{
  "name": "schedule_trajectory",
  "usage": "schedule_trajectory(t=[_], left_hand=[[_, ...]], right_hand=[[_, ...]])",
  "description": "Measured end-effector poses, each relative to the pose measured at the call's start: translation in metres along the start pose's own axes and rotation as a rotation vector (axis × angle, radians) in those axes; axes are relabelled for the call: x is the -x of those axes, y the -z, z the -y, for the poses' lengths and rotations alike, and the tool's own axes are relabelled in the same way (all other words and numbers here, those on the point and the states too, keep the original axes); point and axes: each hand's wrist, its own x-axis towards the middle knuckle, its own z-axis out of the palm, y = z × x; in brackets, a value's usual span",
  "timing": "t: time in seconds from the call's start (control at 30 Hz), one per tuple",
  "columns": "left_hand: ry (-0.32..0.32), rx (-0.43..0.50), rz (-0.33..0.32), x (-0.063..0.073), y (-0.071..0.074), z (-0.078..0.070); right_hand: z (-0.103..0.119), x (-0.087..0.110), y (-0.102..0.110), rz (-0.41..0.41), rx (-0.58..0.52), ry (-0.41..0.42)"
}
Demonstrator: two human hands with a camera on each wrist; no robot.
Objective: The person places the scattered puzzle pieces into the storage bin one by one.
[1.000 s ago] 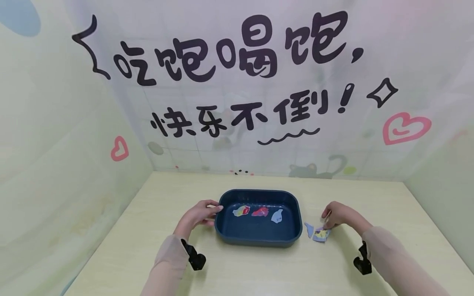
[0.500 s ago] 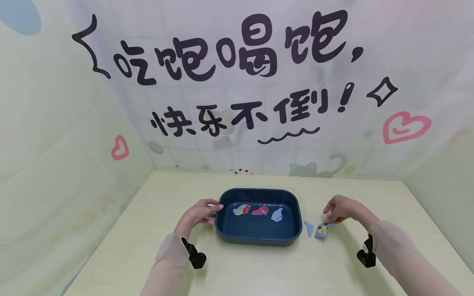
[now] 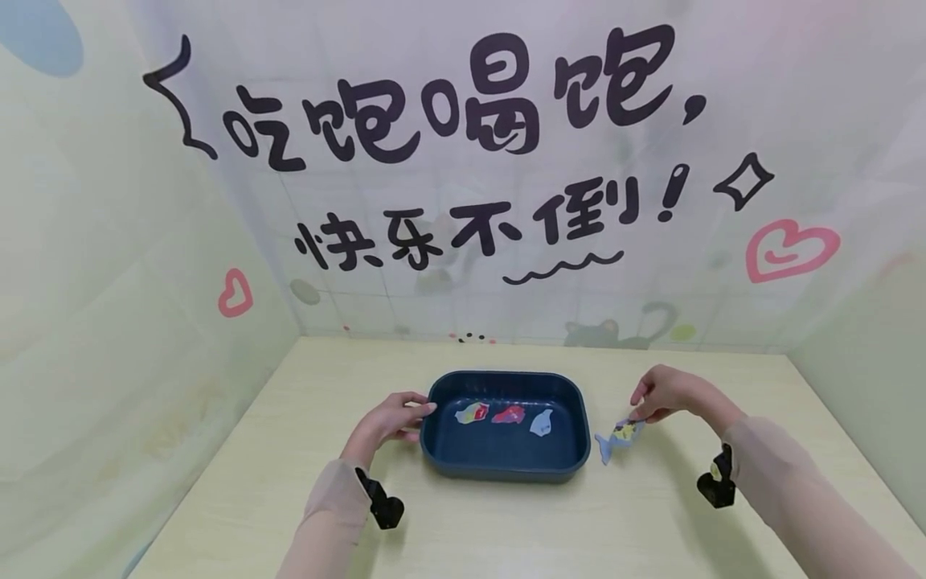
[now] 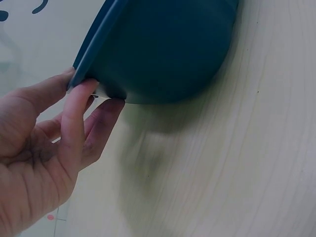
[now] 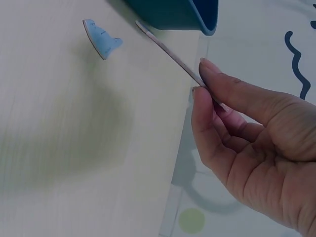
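With thumb and forefinger my left hand (image 3: pixel 388 418) pinches the left rim of a dark blue rectangular tray (image 3: pixel 499 457); the left wrist view shows other fingertips against its outer wall. My right hand (image 3: pixel 669 394) pinches a flat blue piece with a yellow pattern (image 3: pixel 624 432), like a jigsaw piece, raised above the table right of the tray. The right wrist view shows that piece edge-on, so its face is hidden there. A small light blue tail-shaped piece (image 5: pixel 102 39) lies on the table between the tray and the held piece.
Inside the tray lie a yellow-and-red piece (image 3: pixel 472 413), a red-purple piece (image 3: pixel 508 414) and a pale blue piece (image 3: pixel 541 423). The pale wooden table (image 3: pixel 492 531) is bounded by a printed cloth backdrop (image 3: pixel 463 305) behind and at both sides. Each wrist wears a black camera mount.
My right hand has lifted the yellow-patterned blue piece off the table, moving up and back, and the piece has turned in the fingers. The left hand and the tray stay in place.
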Motion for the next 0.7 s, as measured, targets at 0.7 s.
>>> schedule_trajectory(t=[0.7], left_hand=[[0.012,0.0,-0.01,0.002,0.0,-0.001]], right_hand=[[0.028,-0.005,0.009,0.119,-0.005,0.063]])
